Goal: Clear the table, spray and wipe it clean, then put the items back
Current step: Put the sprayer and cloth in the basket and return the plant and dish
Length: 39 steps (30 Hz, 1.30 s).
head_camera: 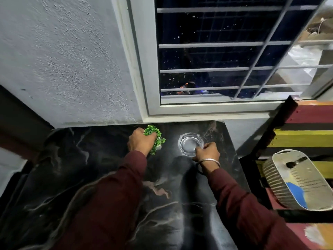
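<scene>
A black marble-patterned table (75,177) stands against the wall under a window. At its far edge my left hand (139,141) grips a small green artificial plant (158,139) in a white pot, most of the pot hidden by my fingers. To the right a clear glass ashtray (189,143) rests on the tabletop, and my right hand (207,152) pinches its near right rim. Both arms wear maroon sleeves; a metal bangle sits on my right wrist.
A white ribbed plastic basket (281,188) with a blue item and printed paper inside stands to the right on a striped red, yellow and black surface (306,136). A barred window (225,56) and a textured grey wall (63,60) rise behind the table.
</scene>
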Available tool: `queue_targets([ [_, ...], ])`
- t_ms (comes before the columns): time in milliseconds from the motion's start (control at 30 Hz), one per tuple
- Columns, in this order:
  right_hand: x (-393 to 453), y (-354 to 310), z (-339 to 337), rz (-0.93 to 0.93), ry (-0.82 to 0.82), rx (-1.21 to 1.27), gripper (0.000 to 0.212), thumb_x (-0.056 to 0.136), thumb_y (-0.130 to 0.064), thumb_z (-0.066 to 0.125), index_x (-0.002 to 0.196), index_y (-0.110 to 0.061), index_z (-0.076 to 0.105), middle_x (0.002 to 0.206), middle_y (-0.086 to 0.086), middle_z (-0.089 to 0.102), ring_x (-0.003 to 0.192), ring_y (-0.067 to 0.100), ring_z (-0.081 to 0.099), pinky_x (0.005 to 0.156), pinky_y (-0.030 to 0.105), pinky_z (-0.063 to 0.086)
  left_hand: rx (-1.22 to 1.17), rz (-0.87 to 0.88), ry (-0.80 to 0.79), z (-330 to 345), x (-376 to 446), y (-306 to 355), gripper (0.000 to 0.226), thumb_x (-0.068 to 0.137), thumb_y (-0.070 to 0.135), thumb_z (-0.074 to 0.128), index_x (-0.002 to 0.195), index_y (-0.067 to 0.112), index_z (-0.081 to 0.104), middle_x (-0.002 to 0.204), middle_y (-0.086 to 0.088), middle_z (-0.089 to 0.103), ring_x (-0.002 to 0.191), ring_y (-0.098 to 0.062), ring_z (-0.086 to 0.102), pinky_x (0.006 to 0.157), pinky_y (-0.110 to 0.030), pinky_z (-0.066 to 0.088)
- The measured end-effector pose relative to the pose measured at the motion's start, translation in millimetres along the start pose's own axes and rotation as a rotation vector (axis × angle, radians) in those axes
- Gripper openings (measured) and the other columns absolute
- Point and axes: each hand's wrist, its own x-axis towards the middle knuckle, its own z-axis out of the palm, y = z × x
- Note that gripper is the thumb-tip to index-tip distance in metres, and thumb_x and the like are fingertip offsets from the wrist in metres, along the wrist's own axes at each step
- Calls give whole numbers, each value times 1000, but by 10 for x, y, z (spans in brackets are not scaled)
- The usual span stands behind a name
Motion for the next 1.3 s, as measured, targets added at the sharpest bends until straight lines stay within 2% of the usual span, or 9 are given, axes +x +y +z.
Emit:
queue_targets([
  [67,79,-15,84,-9,5,-27,22,79,-14,61,99,-6,54,97,16,64,79,30,63,70,20,50,-57,-32,-3,106,167,-32,31,73,44,75,79,20,55,97,-8,70,93,-32,67,84,-33,54],
  [167,221,-13,225,-35,-13,-32,23,85,-10,59,105,0,54,94,13,56,54,11,45,39,3,31,-131,-65,-12,270,392,-85,32,63,47,74,68,23,52,84,-2,66,85,-31,69,75,-43,61],
  [467,511,-20,563,-66,-25,-72,30,81,-18,65,105,-2,56,107,20,65,103,35,60,87,32,44,-116,-12,-39,511,736,-115,31,63,42,75,71,18,56,76,0,67,75,-27,69,69,-44,62],
  [767,565,67,709,-121,-3,-77,33,82,-19,66,106,-1,53,104,20,65,99,35,60,82,33,43,22,63,-53,626,722,-164,30,74,41,77,82,21,56,90,-1,65,86,-26,63,75,-27,48],
  [867,573,89,717,-125,12,-69,32,81,-18,66,106,-1,54,102,19,66,97,34,61,82,32,43,98,119,-70,606,669,-206,45,71,55,75,102,25,61,104,-2,68,97,-27,63,75,-26,41],
  [967,579,104,713,-114,21,-59,31,81,-16,66,106,-2,54,101,18,65,95,32,61,81,30,43,140,181,4,581,618,-265,55,75,75,60,100,26,61,103,0,69,96,-25,63,76,-31,44],
  [1133,617,158,725,-128,41,-47,29,81,-15,66,104,-1,54,100,19,66,94,33,61,82,32,44,-239,137,93,577,751,-598,25,84,19,47,96,21,69,102,-8,71,99,-30,65,84,-35,51],
  [1233,675,202,746,-152,51,-44,29,81,-15,66,104,-1,55,100,19,66,95,33,62,83,32,44,-158,155,-96,661,891,-871,56,73,-11,49,120,13,66,120,-9,65,106,-26,62,87,-23,46],
  [1300,712,220,760,-165,58,-39,29,81,-15,66,104,-1,56,100,19,67,95,33,62,83,32,44,-139,232,-242,733,909,-956,70,67,-7,59,132,17,58,129,-6,59,112,-22,60,91,-25,48],
])
